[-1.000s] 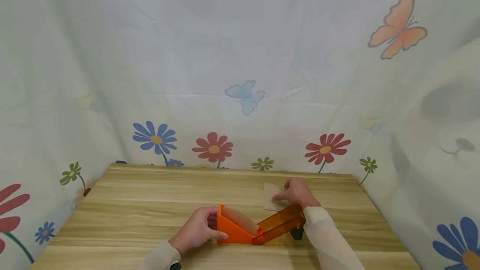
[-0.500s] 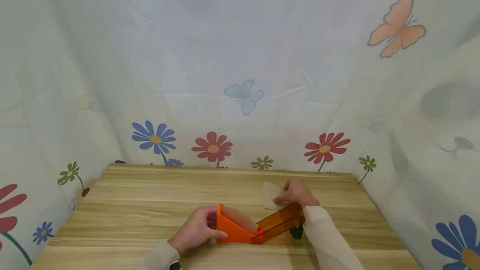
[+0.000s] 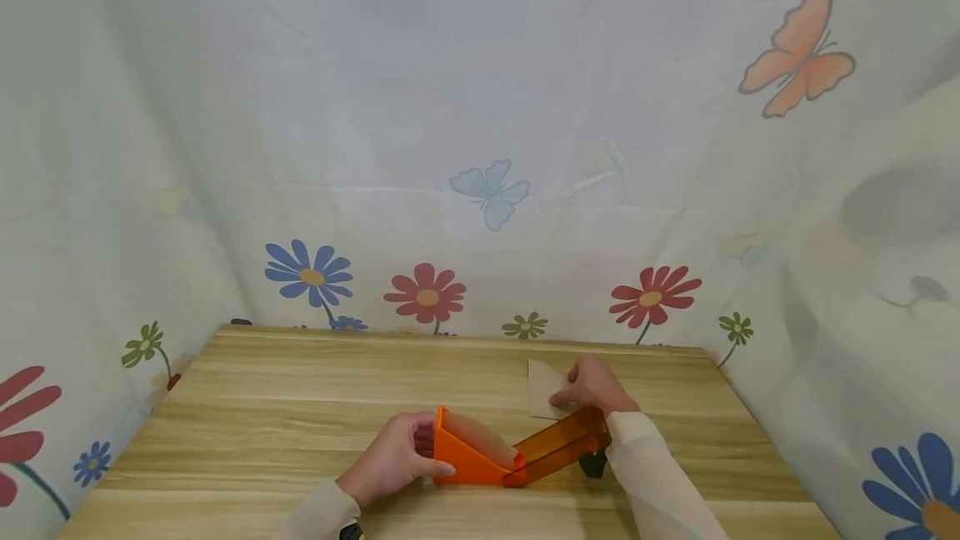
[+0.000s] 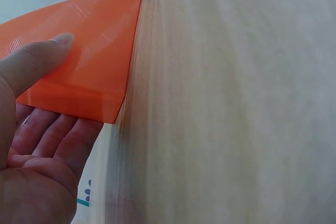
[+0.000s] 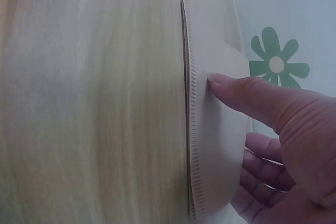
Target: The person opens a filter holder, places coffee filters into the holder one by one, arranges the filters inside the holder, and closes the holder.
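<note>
Arms (image 3: 663, 473) extend forward, left grip (image 3: 397, 455) holding an orange case (image 3: 472, 461), right grip (image 3: 596, 383), farther out, pinching a paper filter (image 5: 215, 156).

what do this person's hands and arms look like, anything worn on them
The left hand and right hand are ungloved, with no rings visible. Both arms have long, plain cream sleeves: left sleeve, right sleeve. A small black item with a touch of yellow shows at the left cuff; I can't tell what it is.
</note>
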{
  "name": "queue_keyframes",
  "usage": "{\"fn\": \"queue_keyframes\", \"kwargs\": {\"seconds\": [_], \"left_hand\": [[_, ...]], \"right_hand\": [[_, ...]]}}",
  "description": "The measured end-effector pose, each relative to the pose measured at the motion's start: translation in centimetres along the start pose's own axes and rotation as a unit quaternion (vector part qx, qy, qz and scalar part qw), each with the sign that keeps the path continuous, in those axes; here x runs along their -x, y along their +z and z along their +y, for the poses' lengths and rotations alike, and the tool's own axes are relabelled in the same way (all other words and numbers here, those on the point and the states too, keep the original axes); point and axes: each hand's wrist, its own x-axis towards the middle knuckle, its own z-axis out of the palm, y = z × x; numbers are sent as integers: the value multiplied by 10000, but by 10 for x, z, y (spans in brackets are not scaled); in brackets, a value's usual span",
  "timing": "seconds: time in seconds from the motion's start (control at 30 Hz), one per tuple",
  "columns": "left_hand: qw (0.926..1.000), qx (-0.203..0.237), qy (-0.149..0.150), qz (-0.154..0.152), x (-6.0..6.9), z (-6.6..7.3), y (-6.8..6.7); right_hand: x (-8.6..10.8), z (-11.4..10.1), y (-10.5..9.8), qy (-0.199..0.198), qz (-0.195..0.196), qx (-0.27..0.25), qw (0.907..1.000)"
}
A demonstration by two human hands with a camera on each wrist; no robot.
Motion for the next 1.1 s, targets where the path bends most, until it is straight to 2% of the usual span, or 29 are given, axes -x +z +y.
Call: {"fn": "queue_keyframes", "kwargs": {"seconds": [0.27,0.6,1.1], "left_hand": [[10000,17,-59,48,1,2,1],[9999,119,39,15,1,1,1],[9998,178,54,11,1,0,1]], "right_hand": [[-4,2,3,-174,37,120,9998],[-1,-1,2,-260,54,119,9996],[-10,4,8,-763,235,296,9964]]}}
